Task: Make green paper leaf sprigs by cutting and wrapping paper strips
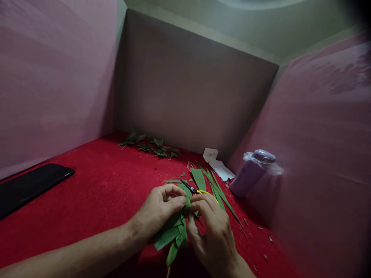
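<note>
Between my two hands is a piece woven or folded from green leaf strips (pixel 174 233), with a stem end pointing down toward me. My left hand (pixel 162 204) pinches its upper end between thumb and forefinger. My right hand (pixel 210 227) is closed on the same end from the right, its fingertips meeting the leaf near the left thumb. Just beyond the hands lie scissors (pixel 193 189) with dark blades and yellow handles, partly hidden by my right hand. Long cut leaf strips (pixel 217 185) and a broad leaf piece (pixel 198 178) lie around them.
A purple bottle (pixel 247 175) with clear plastic around its top stands at right by the pink wall. White papers (pixel 222 170) lie near the back wall. Leafy sprigs (pixel 153 144) rest at the back, a black phone-like slab (pixel 34 185) at left. Leaf scraps dot the red cloth (pixel 95 204).
</note>
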Tool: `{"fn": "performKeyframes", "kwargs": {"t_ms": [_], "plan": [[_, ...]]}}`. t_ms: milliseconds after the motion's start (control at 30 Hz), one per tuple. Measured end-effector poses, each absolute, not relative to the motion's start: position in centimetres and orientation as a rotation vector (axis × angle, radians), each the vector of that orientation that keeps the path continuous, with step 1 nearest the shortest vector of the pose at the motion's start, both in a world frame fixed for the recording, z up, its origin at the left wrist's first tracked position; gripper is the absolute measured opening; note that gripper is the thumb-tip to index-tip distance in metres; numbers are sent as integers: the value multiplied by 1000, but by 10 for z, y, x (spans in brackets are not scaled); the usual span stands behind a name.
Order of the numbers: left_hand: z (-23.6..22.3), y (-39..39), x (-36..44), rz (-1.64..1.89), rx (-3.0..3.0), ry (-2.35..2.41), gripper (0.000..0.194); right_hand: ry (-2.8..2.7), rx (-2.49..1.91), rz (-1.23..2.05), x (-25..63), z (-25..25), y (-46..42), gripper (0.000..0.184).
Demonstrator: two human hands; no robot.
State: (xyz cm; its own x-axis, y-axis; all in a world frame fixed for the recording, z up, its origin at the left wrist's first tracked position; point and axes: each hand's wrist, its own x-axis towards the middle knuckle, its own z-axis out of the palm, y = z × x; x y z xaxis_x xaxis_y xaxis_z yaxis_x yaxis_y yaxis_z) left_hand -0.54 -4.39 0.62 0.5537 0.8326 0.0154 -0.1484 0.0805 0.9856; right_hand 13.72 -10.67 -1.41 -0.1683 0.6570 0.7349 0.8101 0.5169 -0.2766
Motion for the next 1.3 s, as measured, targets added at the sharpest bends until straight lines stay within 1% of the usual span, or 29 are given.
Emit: {"fn": "performKeyframes", "kwargs": {"t_ms": [133, 267, 433, 533, 800, 900, 967, 1300], "plan": [[9, -46, -7, 850, 1303, 638, 16, -1850, -1201, -115, 138, -14, -106, 13], [7, -46, -8, 841, 1350, 592, 20, -1774, -1206, 44, 138, -13, -104, 11], [7, -48, -9, 863, 1432, 558, 15, -1740, -1227, 100, 138, -14, -104, 11], [9, -47, -9, 870, 1435, 570, 15, -1773, -1223, 54, 139, -14, -104, 11], [6, -44, -8, 864, 1455, 643, 11, -1888, -1175, -197, 138, -13, -106, 14], [8, -45, -8, 849, 1444, 663, 15, -1894, -1149, -284, 138, -12, -107, 15], [10, -46, -8, 846, 1429, 677, 16, -1896, -1142, -314, 137, -11, -107, 15], [9, -47, -9, 784, 1358, 671, 12, -1901, -1137, -423, 132, -12, -105, 13]]}}
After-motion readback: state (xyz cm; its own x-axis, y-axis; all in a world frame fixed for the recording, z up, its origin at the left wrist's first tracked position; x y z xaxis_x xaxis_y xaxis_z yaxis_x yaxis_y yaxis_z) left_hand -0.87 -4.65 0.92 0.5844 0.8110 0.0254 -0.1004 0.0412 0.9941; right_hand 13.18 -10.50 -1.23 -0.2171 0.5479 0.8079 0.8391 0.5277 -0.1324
